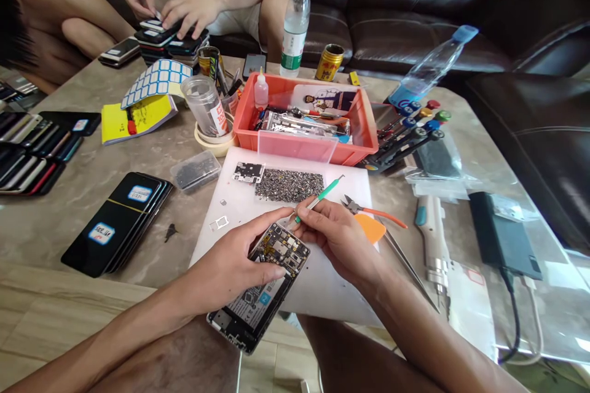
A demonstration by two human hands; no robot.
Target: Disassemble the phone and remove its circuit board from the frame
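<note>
My left hand (239, 264) is wrapped round an opened smartphone (262, 288), its thumb lying across the inside. The phone tilts over the near edge of a white mat (212, 196), with its circuit board and battery bare. Between the thumb and fingers of my right hand (334, 230) is a green-handled pry tool (325, 192). The lower tip is by the phone's top edge; whether it touches cannot be seen. Beyond lies a mass of tiny screws (289, 186) beside a black-and-white phone cover plate (247, 172). A SIM tray (219, 223) rests left of the phone.
A red bin (304, 146) of tools stands behind the mat. Cutters (369, 207), an orange pick (371, 228) and an electric screwdriver (432, 239) lie right. Stacked phones (115, 221) are on the left. Another person's hands (188, 12) handle phones across the table.
</note>
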